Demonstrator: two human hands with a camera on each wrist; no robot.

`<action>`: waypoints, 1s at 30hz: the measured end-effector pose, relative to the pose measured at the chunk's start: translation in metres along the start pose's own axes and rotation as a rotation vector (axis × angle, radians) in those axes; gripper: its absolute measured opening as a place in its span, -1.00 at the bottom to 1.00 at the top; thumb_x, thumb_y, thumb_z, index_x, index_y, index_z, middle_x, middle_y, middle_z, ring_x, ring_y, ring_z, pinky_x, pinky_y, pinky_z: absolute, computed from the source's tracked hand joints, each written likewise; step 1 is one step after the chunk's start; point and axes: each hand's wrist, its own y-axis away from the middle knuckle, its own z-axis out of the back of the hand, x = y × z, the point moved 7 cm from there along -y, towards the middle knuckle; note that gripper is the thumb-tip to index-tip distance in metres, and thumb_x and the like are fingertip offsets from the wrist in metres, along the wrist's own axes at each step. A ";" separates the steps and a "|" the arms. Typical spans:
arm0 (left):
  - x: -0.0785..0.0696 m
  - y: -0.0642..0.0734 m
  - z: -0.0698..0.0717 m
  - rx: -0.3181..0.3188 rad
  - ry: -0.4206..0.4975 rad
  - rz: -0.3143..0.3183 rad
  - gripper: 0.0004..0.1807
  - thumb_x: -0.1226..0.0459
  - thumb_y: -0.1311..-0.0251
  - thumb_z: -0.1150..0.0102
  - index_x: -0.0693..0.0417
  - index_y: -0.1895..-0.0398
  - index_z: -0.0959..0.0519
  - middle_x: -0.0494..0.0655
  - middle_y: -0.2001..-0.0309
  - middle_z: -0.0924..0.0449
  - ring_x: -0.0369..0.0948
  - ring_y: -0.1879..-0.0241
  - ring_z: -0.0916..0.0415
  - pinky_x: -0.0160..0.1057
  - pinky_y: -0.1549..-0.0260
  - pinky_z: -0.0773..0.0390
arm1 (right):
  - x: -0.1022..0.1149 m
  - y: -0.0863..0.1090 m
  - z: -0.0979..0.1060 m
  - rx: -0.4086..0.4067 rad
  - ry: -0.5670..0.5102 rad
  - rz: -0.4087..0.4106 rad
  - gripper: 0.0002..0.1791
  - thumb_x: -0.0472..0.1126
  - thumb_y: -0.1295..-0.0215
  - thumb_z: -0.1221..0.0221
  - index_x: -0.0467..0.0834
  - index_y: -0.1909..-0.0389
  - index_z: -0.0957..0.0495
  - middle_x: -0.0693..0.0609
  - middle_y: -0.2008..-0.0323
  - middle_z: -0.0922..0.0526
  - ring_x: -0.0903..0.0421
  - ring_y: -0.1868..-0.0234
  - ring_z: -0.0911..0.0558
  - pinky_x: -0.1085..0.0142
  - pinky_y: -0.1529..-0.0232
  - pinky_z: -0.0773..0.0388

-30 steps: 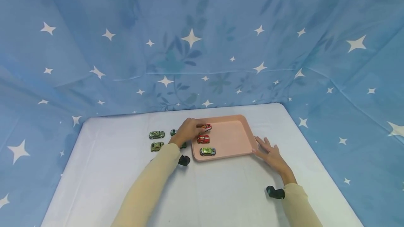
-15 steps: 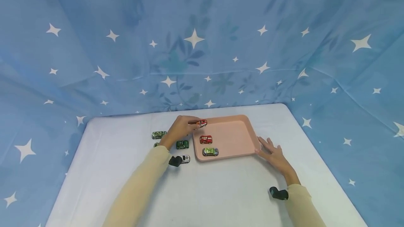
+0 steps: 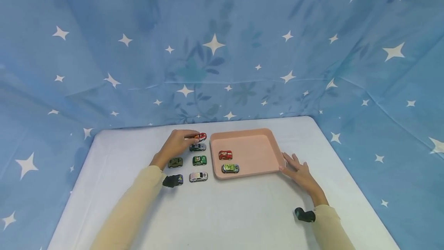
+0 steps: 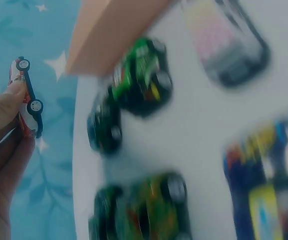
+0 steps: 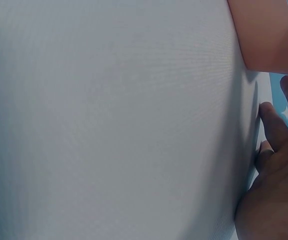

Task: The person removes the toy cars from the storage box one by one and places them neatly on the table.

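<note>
My left hand point(image 3: 175, 144) pinches a red-and-white toy car point(image 3: 200, 137) between thumb and fingers, to the left of the pink tray point(image 3: 249, 173). In the left wrist view the same toy car point(image 4: 28, 100) is held with its wheels facing the camera. Just below it in the head view lies a grey toy car point(image 3: 197, 147). A red toy car point(image 3: 225, 155) and a lime-green toy car point(image 3: 230, 168) sit inside the tray at its left side. My right hand point(image 3: 299, 174) rests at the tray's right edge, fingers spread, the thumb by the rim.
Left of the tray stand a green car point(image 3: 199, 160), a white car point(image 3: 198, 177), an olive camouflage car point(image 3: 175, 162) and a blue car point(image 3: 179, 179), partly covered by the left wrist camera point(image 3: 170, 181). A blue starry cloth point(image 3: 222, 68) hangs behind the white table point(image 3: 243, 215).
My left hand has carried the red-and-white car leftward out of the tray, over its left rim. The grey, green and white cars have come into view. The right hand stays at the tray.
</note>
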 end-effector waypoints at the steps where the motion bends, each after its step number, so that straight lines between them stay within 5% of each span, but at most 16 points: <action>1: 0.004 0.004 0.004 -0.001 0.000 0.009 -0.63 0.26 -0.47 -0.37 0.16 -0.26 -0.72 0.07 -0.15 -0.75 0.06 -0.19 -0.68 0.13 -0.17 -0.64 | 0.000 0.000 -0.001 0.000 -0.005 0.002 0.01 0.31 -0.47 -0.21 -0.01 -0.75 -0.05 -0.32 -0.70 0.30 -0.46 -0.60 0.58 -0.59 -0.37 0.54; 21: 0.073 0.064 0.065 -0.042 -0.105 0.155 -0.65 0.32 -0.46 -0.36 0.27 -0.23 -0.72 0.21 -0.15 -0.73 0.21 -0.17 -0.66 0.25 -0.16 -0.60 | 0.000 0.000 0.001 -0.011 0.022 0.042 -0.01 0.28 -0.48 -0.21 -0.04 -0.75 -0.06 -0.35 -0.70 0.25 -0.46 -0.62 0.52 -0.53 -0.42 0.56; 30: 0.090 0.081 0.082 -0.033 -0.190 0.153 -0.67 0.36 -0.41 -0.40 0.34 -0.16 -0.73 0.29 -0.07 -0.74 0.23 -0.09 -0.67 0.29 -0.08 -0.60 | 0.001 0.000 0.002 -0.010 0.017 0.033 0.00 0.28 -0.48 -0.20 -0.03 -0.75 -0.04 -0.34 -0.70 0.27 -0.46 -0.61 0.54 -0.56 -0.40 0.55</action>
